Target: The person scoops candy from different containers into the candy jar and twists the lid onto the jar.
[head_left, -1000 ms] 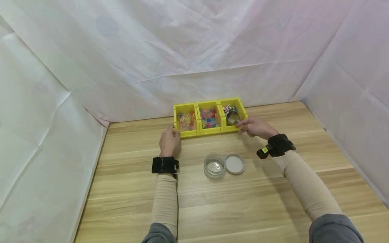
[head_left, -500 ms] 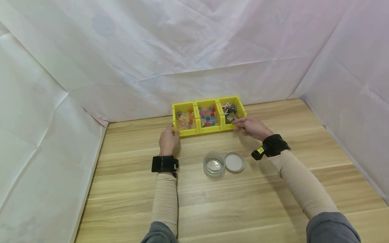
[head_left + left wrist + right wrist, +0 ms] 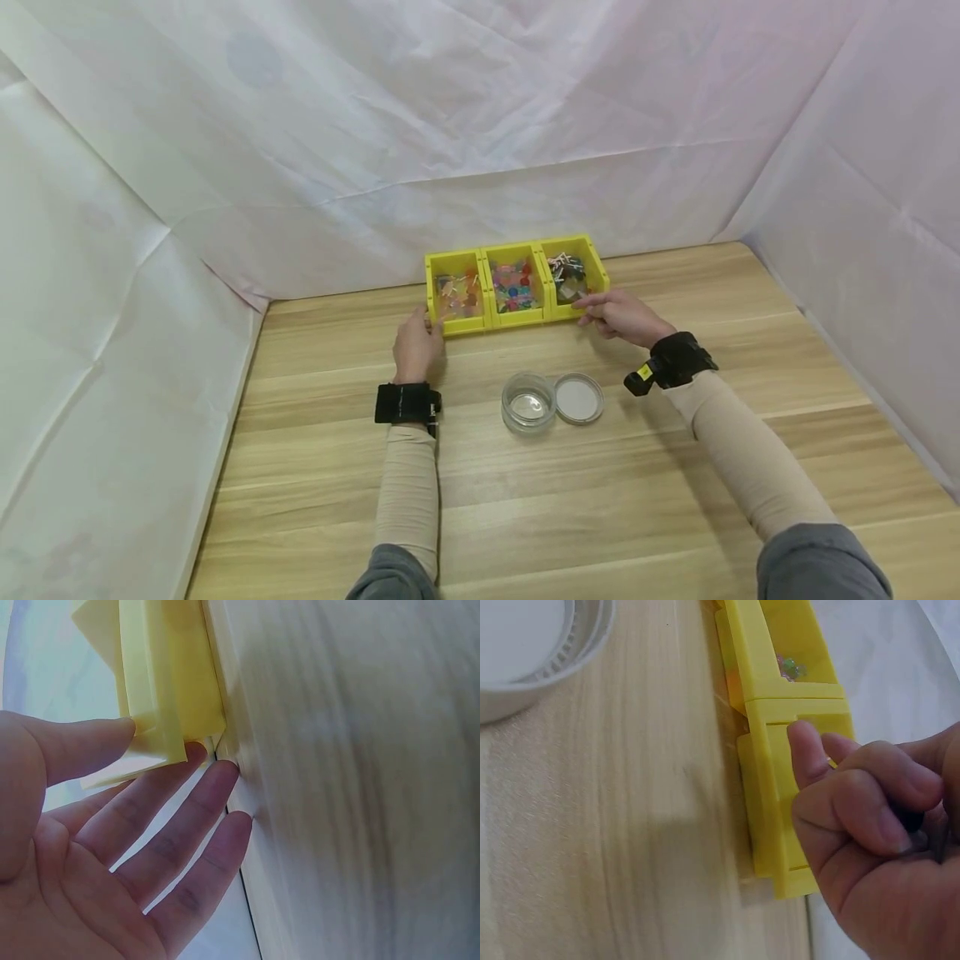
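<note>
A row of three joined yellow bins (image 3: 491, 323) stands against the back cloth. My left hand (image 3: 417, 346) holds its front left corner; in the left wrist view the thumb (image 3: 90, 746) lies on the yellow wall and the other fingers reach behind and below it. My right hand (image 3: 626, 317) is at the front lip of the right bin, fingertips over its edge. In the right wrist view, two fingers (image 3: 855, 802) curl toward the palm, with something dark between them, too hidden to identify. Small white sticks (image 3: 562, 267) and dark pieces lie in that bin.
A clear round jar (image 3: 528, 406) stands open on the wooden table (image 3: 525, 517), and its round lid (image 3: 579, 400) lies beside it. Colourful beads (image 3: 513, 287) fill the middle bin; mixed small pieces (image 3: 459, 292) lie in the left one. White cloth surrounds the table.
My right hand has shifted slightly left along the lip of the right bin, then stayed nearly still. My left hand stays at the left corner.
</note>
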The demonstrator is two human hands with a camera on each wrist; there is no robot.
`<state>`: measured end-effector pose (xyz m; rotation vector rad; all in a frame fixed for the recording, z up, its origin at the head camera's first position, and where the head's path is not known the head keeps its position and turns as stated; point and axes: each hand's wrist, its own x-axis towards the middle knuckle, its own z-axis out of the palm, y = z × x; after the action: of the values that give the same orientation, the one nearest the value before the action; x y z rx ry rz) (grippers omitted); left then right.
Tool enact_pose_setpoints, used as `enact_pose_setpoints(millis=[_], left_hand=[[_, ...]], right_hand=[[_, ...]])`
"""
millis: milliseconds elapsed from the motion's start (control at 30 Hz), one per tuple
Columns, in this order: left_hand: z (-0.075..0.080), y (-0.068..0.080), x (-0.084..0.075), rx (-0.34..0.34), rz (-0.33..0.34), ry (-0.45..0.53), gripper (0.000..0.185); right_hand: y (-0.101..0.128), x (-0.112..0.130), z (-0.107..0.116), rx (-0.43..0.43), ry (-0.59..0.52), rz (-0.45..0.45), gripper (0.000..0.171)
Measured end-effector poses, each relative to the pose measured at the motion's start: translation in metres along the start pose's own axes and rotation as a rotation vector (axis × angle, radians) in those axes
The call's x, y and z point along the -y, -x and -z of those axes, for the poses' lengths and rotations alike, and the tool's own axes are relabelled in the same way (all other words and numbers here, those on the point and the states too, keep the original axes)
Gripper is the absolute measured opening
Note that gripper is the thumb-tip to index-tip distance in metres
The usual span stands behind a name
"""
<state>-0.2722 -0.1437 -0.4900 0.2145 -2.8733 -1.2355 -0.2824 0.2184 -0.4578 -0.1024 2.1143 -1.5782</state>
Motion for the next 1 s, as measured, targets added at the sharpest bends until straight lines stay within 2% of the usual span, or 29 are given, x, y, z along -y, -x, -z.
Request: enact_pose_setpoints(millis=[167,667,1000], left_hand=[[0.0,0.0,0.001,0.003,0.0,0.0,0.05],[0.0,-0.001,0.004,-0.002,-0.018,-0.014,0.048],[-0.001,0.001,0.002,-0.016,-0.017,0.003,0.038]], right_hand=[[0.0,0.004,0.001,0.007,0.061,-0.013,0.041],[0.012,-0.001,0.01,0.023,0.024,0.036,0.041],[0.015,-0.004,0.014,0.008,0.024,0.048,0.041]])
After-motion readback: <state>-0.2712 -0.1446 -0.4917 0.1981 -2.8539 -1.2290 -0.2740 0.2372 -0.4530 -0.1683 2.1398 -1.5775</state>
